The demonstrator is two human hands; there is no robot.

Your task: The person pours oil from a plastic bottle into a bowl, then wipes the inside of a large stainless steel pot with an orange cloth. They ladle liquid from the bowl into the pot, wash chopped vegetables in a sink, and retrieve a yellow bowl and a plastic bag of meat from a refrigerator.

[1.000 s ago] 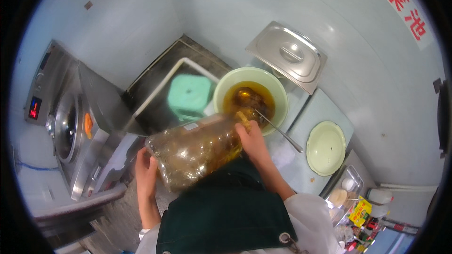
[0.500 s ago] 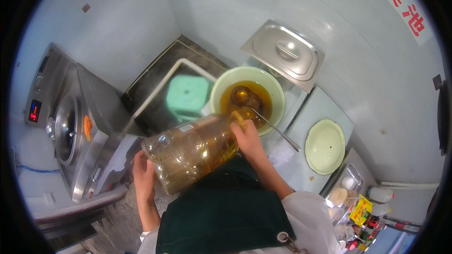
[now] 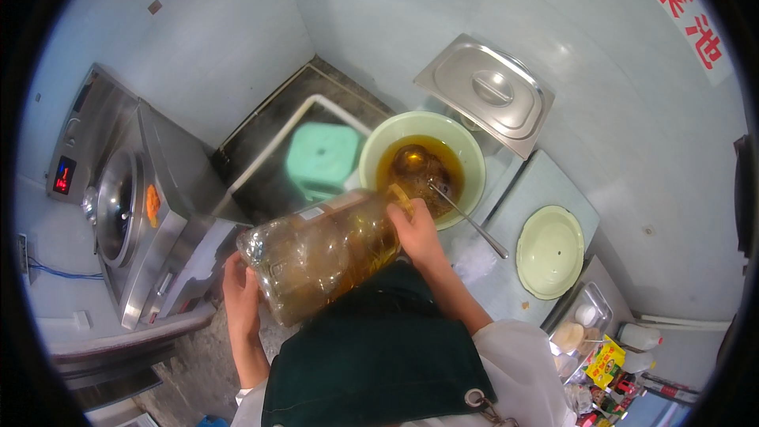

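Clear jug (image 3: pixel 316 257) gripped near neck by right hand (image 3: pixel 417 231), base cupped by left hand (image 3: pixel 241 294), closure unclear; basin's (image 3: pixel 472 146) amber liquid (image 3: pixel 386 168) could be splashed if jug's tipped fast.

You have a large, clear, ribbed plastic jug (image 3: pixel 320 257) tipped over on its side, base to your left and yellow-handled end to your right, beside the near rim of the bowl. Amber liquid shows through its wall toward the handle end. That wide pale-green bowl (image 3: pixel 474 162) in front of you sits upright, partly filled with amber-brown liquid (image 3: pixel 444 163); whether any is flowing in, you cannot tell.
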